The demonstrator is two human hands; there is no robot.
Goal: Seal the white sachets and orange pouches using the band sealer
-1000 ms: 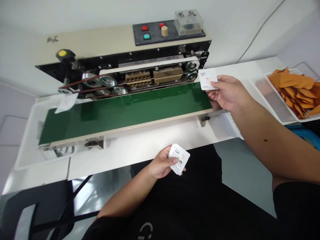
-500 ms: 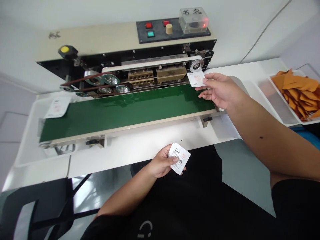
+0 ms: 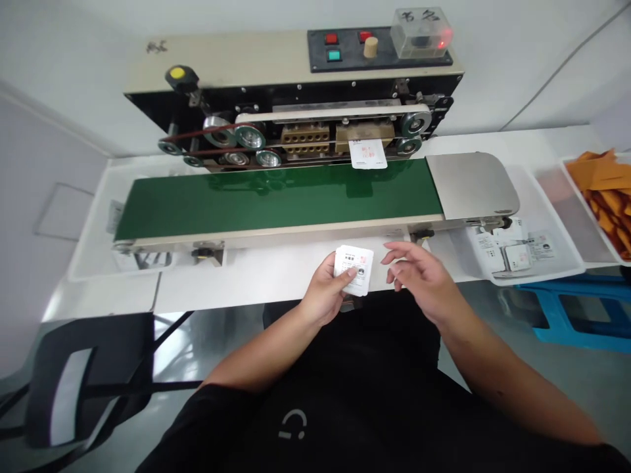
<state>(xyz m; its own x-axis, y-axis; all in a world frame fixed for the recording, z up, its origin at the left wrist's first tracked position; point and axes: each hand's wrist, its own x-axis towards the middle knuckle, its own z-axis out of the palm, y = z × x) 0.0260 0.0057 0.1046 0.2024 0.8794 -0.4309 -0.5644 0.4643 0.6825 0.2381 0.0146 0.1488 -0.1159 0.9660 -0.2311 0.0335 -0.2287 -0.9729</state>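
My left hand [image 3: 325, 289] grips a small stack of white printed sachets [image 3: 355, 266], thumb on top, over the table's front edge. Just right of the stack is my right hand [image 3: 419, 276], holding nothing, its fingers apart and slightly curled. A single white sachet [image 3: 368, 155] hangs with its upper edge in the band sealing machine [image 3: 221, 59], below the brass block. Beneath it runs the green conveyor belt [image 3: 276, 202].
A white bin [image 3: 566, 266] with several sachets stands at the right, near a bin of orange pouches [image 3: 604, 174]. Another white bin [image 3: 89, 230] sits under the belt's left end. A blue stool [image 3: 582, 309] and a black chair [image 3: 98, 355] stand below the table.
My right hand has let go of the sachet at the sealer and come back beside the stack. That sachet has moved left into the machine. The camera view has shifted; the left-end sachet is gone.
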